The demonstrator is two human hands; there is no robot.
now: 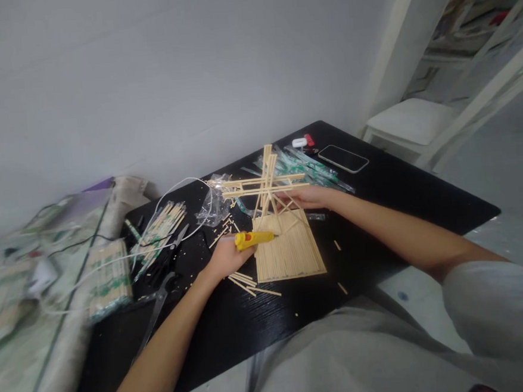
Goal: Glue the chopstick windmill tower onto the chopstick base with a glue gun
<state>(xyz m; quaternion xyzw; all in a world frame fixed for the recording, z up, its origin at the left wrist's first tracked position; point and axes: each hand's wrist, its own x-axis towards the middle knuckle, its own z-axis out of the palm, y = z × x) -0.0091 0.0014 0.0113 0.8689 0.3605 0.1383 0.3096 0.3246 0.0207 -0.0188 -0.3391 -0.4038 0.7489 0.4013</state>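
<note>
A model of wooden sticks (265, 187) with crossed blades stands upright on a flat base of sticks (290, 254), on a black table (379, 211). My left hand (225, 257) is closed on a yellow glue gun (252, 239), its nozzle pointing right at the foot of the model. My right hand (304, 198) grips the model's leaning struts from the right side, fingers closed on them.
Loose sticks (247, 282) lie by my left hand. Scissors (169, 256), wrapped chopstick bundles (160, 227), a white cord (172, 193) and crumpled plastic (212, 205) sit left. A phone (343, 158) lies at the back right. A white seat (411, 120) stands beyond.
</note>
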